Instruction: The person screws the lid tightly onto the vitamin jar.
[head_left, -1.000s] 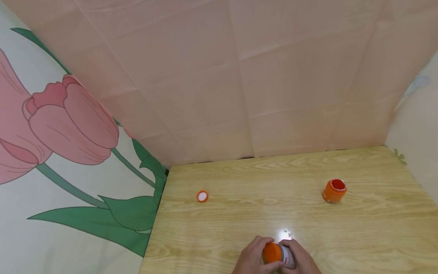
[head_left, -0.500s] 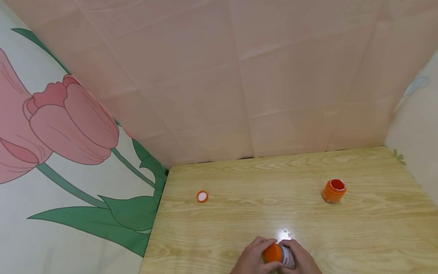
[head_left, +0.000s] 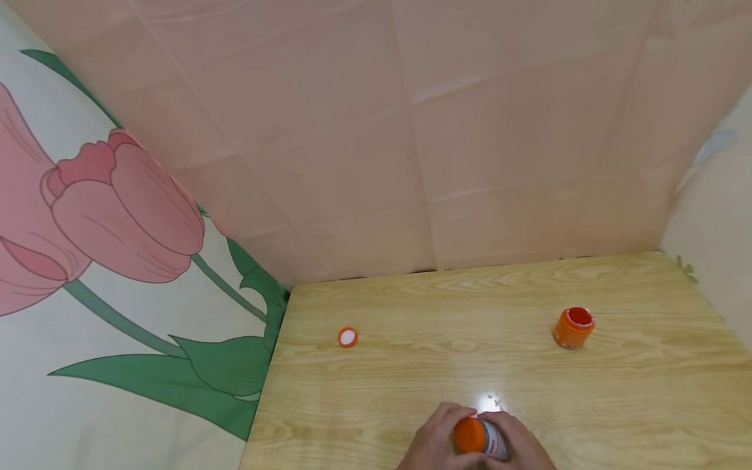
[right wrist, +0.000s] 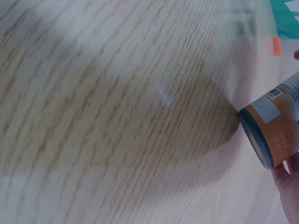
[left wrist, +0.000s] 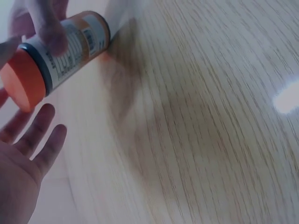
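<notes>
Both hands hold a small bottle with an orange cap (head_left: 469, 435) and a printed white-and-orange label, near the front edge of the head view. My left hand (head_left: 431, 440) grips the cap, thumb and fingertips on either side of it. Around the bottle's body (head_left: 495, 442) curls my right hand (head_left: 523, 444). The bottle (left wrist: 74, 44) lies tilted in the left wrist view, its cap towards the left hand (left wrist: 21, 172). Its dark base rim (right wrist: 254, 140) shows in the right wrist view, close above the table; whether it touches cannot be told.
An uncapped orange jar (head_left: 572, 328), red inside, stands at the right of the wooden table (head_left: 411, 378). To the left lies an orange lid (head_left: 348, 337), white inside up. A pinkish cloth (head_left: 352, 143) hangs behind, and a tulip-printed sheet (head_left: 129, 313) covers the left side.
My left fingers have shifted slightly over the cap, and the thumb sits a little lower. The right hand and bottle have barely moved. Jar and lid are where they were.
</notes>
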Available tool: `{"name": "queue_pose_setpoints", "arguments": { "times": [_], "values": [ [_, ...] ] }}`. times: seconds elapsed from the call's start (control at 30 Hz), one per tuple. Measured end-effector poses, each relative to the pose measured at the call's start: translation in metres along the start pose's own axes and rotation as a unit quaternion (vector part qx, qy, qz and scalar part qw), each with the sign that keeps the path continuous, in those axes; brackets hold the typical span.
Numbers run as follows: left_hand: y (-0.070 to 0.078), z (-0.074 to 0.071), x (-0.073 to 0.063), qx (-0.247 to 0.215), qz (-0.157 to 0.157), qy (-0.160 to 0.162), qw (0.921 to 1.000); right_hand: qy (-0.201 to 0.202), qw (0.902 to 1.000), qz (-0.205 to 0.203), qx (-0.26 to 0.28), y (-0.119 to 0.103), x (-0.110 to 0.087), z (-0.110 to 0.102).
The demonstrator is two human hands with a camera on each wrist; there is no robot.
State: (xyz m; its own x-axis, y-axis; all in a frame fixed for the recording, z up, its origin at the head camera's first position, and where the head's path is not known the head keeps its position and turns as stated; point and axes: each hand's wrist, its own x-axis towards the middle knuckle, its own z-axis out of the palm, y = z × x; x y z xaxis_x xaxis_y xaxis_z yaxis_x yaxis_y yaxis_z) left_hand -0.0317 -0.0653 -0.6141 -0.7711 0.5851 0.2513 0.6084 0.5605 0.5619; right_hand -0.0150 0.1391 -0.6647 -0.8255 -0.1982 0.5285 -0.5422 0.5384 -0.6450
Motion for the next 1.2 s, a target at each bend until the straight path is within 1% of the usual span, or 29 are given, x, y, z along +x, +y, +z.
{"name": "queue_pose_setpoints", "arguments": {
  "times": [0.07,0.1,0.17,0.27,0.3,0.33,0.43,0.5,0.53,0.6,0.67,0.73,0.83,0.9,1.03,1.1,1.13,1.2],
  "values": [
    [0.001,-0.001,0.0,-0.004,-0.01,0.003,0.9999,-0.002,0.9999,0.01,0.0,-0.001,0.0,-0.001],
    [0.001,-0.001,0.0,-0.006,-0.01,0.004,0.9999,-0.002,1.0,0.009,0.002,-0.001,0.0,-0.001],
    [0.001,-0.002,0.0,-0.01,-0.001,0.006,0.9999,0.002,0.9999,-0.004,0.009,0.001,0.001,0.0],
    [0.0,-0.002,0.001,-0.013,0.025,0.014,0.9995,0.006,0.9992,-0.026,0.03,0.005,0.0,0.001],
    [0.0,-0.002,0.001,-0.012,0.036,0.018,0.9991,0.003,0.999,-0.026,0.035,0.007,0.0,0.001],
    [-0.001,-0.002,0.001,-0.008,0.049,0.023,0.9985,-0.001,0.999,-0.022,0.038,0.008,0.0,0.001],
    [-0.001,-0.003,0.002,0.003,0.079,0.033,0.9963,-0.019,0.999,0.007,0.041,0.01,-0.002,-0.001],
    [-0.002,-0.004,0.002,0.011,0.093,0.035,0.995,-0.028,0.9983,0.024,0.045,0.01,-0.002,-0.002],
    [-0.002,-0.004,0.002,0.015,0.097,0.034,0.9946,-0.029,0.9983,0.024,0.044,0.009,-0.002,-0.003],
    [-0.001,-0.005,0.002,0.013,0.099,0.03,0.9945,-0.027,0.9983,0.017,0.049,0.009,-0.001,-0.004],
    [-0.001,-0.005,0.002,0.009,0.096,0.027,0.995,-0.021,0.9986,0.002,0.05,0.009,0.0,-0.005],
    [-0.001,-0.005,0.002,0.008,0.09,0.027,0.9955,-0.017,0.9985,-0.004,0.052,0.008,0.001,-0.005],
    [-0.001,-0.004,0.003,0.016,0.078,0.03,0.9964,-0.018,0.9984,0.008,0.052,0.005,0.002,-0.006],
    [0.0,-0.003,0.002,0.026,0.078,0.038,0.9959,-0.022,0.9979,0.02,0.058,0.004,0.001,-0.006],
    [-0.001,-0.002,0.002,0.035,0.088,0.056,0.994,-0.013,0.9978,0.015,0.063,0.006,-0.001,-0.005],
    [-0.002,-0.001,0.002,0.037,0.089,0.061,0.9934,-0.017,0.9973,0.025,0.068,0.005,-0.001,-0.006],
    [-0.002,-0.001,0.002,0.036,0.085,0.061,0.9938,-0.023,0.997,0.037,0.063,0.004,-0.001,-0.008],
    [-0.001,-0.001,0.001,0.031,0.07,0.055,0.9955,-0.044,0.9947,0.076,0.054,0.0,0.0,-0.011]
  ]
}}
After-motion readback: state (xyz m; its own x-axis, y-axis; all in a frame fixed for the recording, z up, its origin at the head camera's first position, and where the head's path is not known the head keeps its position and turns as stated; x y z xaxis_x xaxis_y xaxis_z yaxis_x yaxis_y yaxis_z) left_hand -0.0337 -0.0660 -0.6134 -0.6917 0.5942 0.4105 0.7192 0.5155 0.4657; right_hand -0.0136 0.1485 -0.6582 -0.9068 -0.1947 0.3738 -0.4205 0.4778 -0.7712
